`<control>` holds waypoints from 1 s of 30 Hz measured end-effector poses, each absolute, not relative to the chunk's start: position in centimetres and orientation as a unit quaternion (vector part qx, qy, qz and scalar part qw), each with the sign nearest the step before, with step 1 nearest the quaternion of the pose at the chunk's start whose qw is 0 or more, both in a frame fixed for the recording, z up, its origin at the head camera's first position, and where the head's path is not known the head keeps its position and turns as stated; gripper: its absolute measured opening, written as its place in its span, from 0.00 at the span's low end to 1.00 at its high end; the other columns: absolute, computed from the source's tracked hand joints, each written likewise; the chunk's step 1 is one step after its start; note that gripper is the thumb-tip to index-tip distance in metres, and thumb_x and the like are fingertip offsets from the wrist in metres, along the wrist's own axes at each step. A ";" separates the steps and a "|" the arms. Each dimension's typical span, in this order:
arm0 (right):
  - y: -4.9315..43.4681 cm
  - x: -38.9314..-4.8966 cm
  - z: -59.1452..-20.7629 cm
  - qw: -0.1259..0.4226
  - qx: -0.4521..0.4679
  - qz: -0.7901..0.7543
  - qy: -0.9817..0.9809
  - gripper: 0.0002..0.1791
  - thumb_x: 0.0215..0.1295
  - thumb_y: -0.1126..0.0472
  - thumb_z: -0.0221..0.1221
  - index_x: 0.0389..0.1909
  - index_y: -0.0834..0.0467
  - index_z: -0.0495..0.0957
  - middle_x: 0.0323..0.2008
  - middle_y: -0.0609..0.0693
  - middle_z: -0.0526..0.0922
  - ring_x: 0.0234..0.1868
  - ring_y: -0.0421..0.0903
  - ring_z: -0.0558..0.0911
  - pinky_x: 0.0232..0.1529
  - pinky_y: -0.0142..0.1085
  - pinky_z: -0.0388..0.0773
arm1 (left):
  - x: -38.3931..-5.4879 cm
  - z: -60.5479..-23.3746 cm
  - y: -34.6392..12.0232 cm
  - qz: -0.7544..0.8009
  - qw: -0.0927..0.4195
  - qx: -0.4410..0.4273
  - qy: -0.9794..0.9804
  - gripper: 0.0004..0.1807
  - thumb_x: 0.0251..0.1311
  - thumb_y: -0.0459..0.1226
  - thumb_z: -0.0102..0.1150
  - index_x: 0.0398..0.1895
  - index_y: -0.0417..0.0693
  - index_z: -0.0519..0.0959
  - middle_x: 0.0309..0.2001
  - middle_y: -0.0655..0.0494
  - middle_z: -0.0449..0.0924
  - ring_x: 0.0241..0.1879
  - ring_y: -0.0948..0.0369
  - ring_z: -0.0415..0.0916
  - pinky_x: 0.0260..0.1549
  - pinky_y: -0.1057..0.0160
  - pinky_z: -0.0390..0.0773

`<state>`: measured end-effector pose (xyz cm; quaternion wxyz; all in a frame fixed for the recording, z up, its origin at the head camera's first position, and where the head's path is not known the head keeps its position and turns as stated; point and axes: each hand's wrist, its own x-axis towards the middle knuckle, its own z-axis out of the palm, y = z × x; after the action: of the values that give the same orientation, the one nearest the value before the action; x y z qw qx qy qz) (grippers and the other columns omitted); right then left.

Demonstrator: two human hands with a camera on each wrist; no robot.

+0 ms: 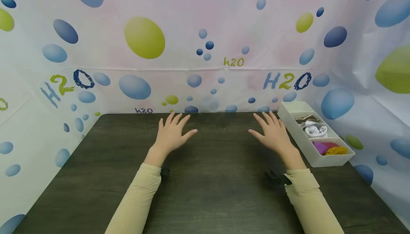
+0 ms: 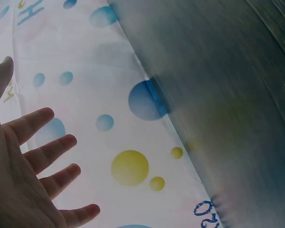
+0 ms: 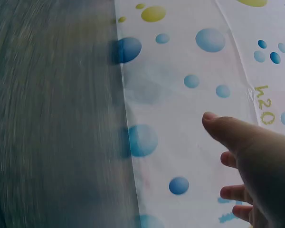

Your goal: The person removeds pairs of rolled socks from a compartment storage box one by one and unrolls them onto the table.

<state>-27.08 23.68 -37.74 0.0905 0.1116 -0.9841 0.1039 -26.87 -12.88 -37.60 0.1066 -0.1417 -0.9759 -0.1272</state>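
Both hands reach forward over a dark wood-grain table [image 1: 217, 177], fingers spread and holding nothing. The left hand [image 1: 170, 136] is left of the middle, its thumb pointing inward; the left wrist view shows the same hand [image 2: 23, 161] with its fingers apart. To the right, the right hand [image 1: 273, 134] mirrors it and is nearest to a white divided box [image 1: 330, 161]. In the right wrist view that hand [image 3: 261, 156] shows its thumb and several fingertips. Whether either hand touches the table cannot be told.
In the box's compartments lie brown and silvery cutlery-like items [image 1: 307, 118], a rolled white cloth or cord [image 1: 316, 131], and folded purple, red and yellow cloths [image 1: 336, 150]. A white sheet [image 1: 192, 20] with blue and green dots stands behind the table and along its sides.
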 end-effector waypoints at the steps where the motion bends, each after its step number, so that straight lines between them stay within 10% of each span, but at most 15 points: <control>1: 24.0 -26.9 -37.7 0.095 0.111 0.104 -0.984 0.41 0.68 0.36 0.51 0.76 0.51 0.54 0.74 0.64 0.53 0.76 0.66 0.45 0.70 0.67 0.43 | -26.8 -37.5 -12.7 -0.127 0.113 -0.147 -0.974 0.40 0.63 0.67 0.43 0.74 0.61 0.60 0.74 0.48 0.59 0.77 0.45 0.45 0.68 0.30 0.43; 21: 31.9 -21.5 -37.5 0.283 0.185 0.049 -0.940 0.33 0.57 0.48 0.66 0.63 0.55 0.71 0.58 0.62 0.73 0.61 0.65 0.70 0.56 0.67 0.65 | -24.5 -36.5 -9.4 -0.094 0.196 -0.244 -0.945 0.32 0.64 0.63 0.49 0.66 0.59 0.72 0.66 0.53 0.72 0.72 0.49 0.59 0.67 0.35 0.57; 30: 36.0 -19.5 -36.9 0.389 0.220 0.035 -0.894 0.46 0.67 0.25 0.32 0.50 0.59 0.80 0.46 0.61 0.79 0.47 0.63 0.78 0.41 0.63 0.72 | -23.6 -36.7 -7.1 -0.074 0.209 -0.290 -0.931 0.31 0.64 0.62 0.50 0.65 0.59 0.73 0.65 0.55 0.74 0.71 0.50 0.62 0.66 0.36 0.59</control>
<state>-19.53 35.99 -36.90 0.3892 0.2202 -0.8938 0.0348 -23.59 -7.12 -36.74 0.2089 -0.2904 -0.9309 -0.0741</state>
